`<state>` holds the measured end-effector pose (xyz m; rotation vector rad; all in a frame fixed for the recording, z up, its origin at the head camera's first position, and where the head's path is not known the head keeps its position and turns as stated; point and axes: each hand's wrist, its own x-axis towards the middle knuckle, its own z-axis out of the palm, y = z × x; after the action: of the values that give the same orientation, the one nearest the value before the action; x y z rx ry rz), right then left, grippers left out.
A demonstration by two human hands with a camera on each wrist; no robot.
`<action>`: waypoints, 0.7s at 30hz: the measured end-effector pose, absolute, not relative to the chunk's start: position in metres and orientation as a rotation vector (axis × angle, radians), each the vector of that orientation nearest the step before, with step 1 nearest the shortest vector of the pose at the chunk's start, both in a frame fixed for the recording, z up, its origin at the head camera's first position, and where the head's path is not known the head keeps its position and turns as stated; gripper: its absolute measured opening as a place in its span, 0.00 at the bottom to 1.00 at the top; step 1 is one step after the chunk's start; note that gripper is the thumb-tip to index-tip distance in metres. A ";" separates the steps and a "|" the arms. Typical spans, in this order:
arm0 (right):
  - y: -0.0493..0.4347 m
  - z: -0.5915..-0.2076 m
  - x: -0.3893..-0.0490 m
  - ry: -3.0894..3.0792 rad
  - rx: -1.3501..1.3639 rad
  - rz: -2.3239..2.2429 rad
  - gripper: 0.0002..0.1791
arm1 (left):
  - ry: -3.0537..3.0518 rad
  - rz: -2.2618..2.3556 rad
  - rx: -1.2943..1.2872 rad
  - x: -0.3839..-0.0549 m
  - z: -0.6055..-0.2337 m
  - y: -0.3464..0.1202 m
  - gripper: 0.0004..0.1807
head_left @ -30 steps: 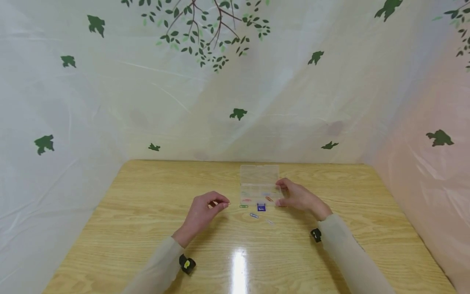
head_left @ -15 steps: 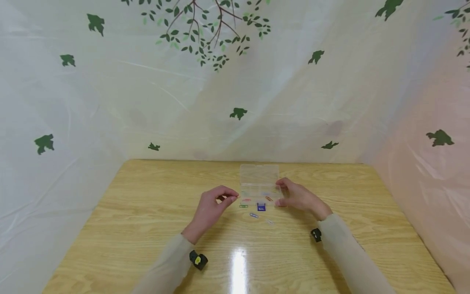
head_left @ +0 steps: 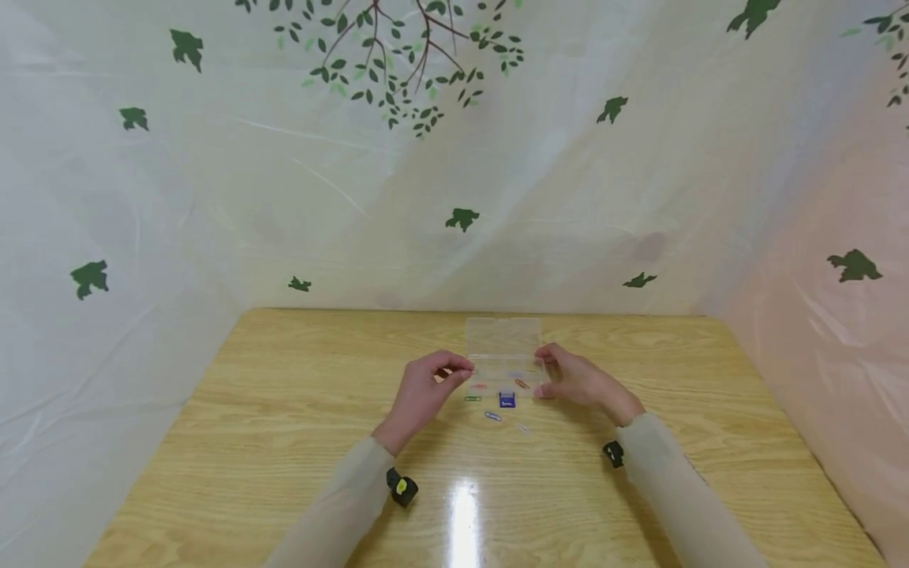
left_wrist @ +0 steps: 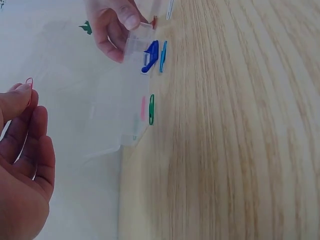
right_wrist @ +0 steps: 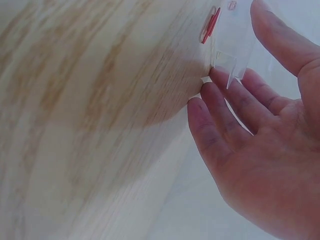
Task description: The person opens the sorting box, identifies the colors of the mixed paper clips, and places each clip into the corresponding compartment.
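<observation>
- Left hand [head_left: 426,386]: thumb and forefinger pressed together at the tips, pinching a pinkish-red paper clip [left_wrist: 32,86]; other fingers loosely curved, as the left wrist view shows
- That clip held up off the tabletop [head_left: 284,473], near the left end of a clear plastic box [head_left: 506,363]
- Right hand [head_left: 581,384]: thumb and fingers spread apart to hold the box by its right end, thumb at the front corner, fingers at the far side
- Box on the tabletop toward its far edge, lid [head_left: 503,335] open and tilted back
- Pink clip [head_left: 479,386] seen at the left part of the box, through the plastic; red clip [head_left: 521,384] to its right, cannot tell whether inside or against the front wall
- Another red clip [right_wrist: 210,25] just beside the box, near the right thumb
- Dark blue piece [head_left: 507,400] with a pale mark, at the middle of the box front
- Green clip [head_left: 473,399] just in front of the box, left of the dark blue piece; blue clip [head_left: 493,416] nearer the person, white clip [head_left: 524,428] nearer still and to the right
- Pale sleeves, a black device [head_left: 403,489] at the left wrist
- Behind, a whitish sheet [head_left: 319,213] printed with leafy branches
</observation>
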<state>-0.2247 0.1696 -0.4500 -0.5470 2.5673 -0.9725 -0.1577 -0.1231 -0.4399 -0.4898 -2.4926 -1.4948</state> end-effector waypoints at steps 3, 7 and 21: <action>0.170 -0.451 -0.225 2.566 -0.549 -0.974 0.36 | -2.498 -1.486 -0.492 -0.161 -0.441 -0.120 0.04; 0.171 -0.452 -0.225 2.560 -0.544 -0.984 0.36 | -2.522 -1.485 -0.478 -0.166 -0.443 -0.117 0.04; 0.171 -0.452 -0.225 2.572 -0.533 -0.979 0.36 | -2.630 -1.432 -0.502 -0.178 -0.451 -0.111 0.04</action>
<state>-0.2252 0.1713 -0.4521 -0.5330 2.5720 -0.9792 -0.1778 -0.1109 -0.4509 -0.5025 -2.6300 -1.4320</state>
